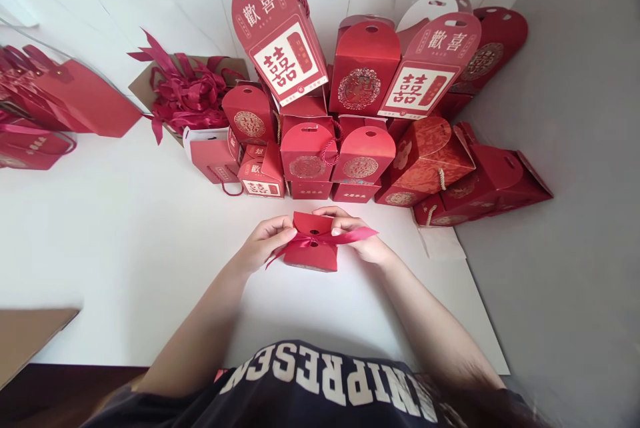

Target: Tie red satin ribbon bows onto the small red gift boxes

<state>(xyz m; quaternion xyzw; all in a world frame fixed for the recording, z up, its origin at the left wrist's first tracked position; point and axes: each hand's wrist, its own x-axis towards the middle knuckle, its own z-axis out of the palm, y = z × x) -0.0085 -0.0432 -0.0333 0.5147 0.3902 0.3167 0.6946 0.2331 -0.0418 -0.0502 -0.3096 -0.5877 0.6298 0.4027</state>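
Note:
A small red gift box (311,259) sits on the white table in front of me, its folded top showing two dark holes. A crimson ribbon (356,236) is tied across the top, knotted in the middle. One tail stretches right over my right hand, and another hangs at the lower left. My left hand (266,240) is closed at the box's left edge, thumb and fingers by the ribbon. On the opposite side my right hand (361,239) is closed around the upper right edge, with its thumb near the knot. Some fingertips of both hands are hidden.
Several red boxes (307,151) are stacked along the back wall. A brown carton (143,85) full of loose crimson ribbons (193,91) stands behind to the left. Red gift bags (95,98) lie far left. A grey wall (565,228) borders the right, and cardboard (30,338) lies lower left.

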